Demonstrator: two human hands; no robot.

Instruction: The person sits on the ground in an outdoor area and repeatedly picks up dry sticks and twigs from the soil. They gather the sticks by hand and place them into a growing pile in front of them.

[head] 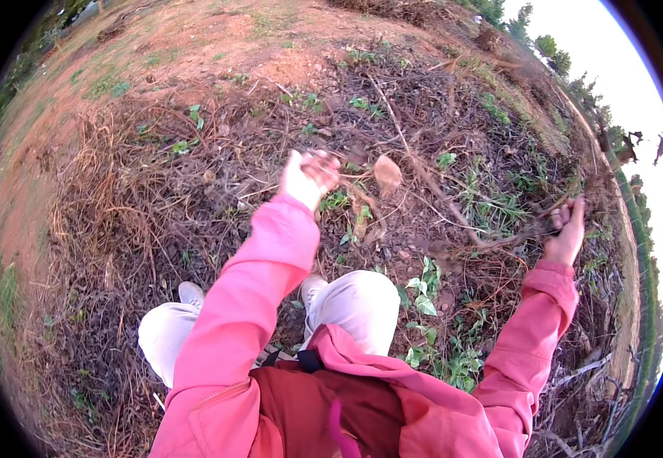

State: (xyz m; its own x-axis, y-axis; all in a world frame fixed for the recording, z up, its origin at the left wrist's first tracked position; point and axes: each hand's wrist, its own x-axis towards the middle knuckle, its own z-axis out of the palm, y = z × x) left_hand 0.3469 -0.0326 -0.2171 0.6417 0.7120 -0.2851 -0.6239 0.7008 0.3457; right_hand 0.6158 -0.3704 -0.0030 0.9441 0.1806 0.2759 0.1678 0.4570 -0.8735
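My left hand (311, 174) is ahead of my knees, palm turned up and fingers curled, somewhat blurred. A thin dry stem (357, 176) runs from its fingers towards a brown dry leaf (387, 175). Out to the right, my right hand (567, 226) grips a bundle of dry stalks (517, 235), blurred by motion. A long bare branch (391, 111) slants from the far ground down to that bundle; whether it is joined to it I cannot tell. Both arms wear pink sleeves.
Dead stems and leaf litter (154, 189) cover the ground around my shoes (191, 293). Green leafy plants (426, 292) grow by my right knee. Bare reddish soil (239, 31) lies beyond. Grey dead branches (583, 372) lie at lower right, and trees (552, 51) stand far off.
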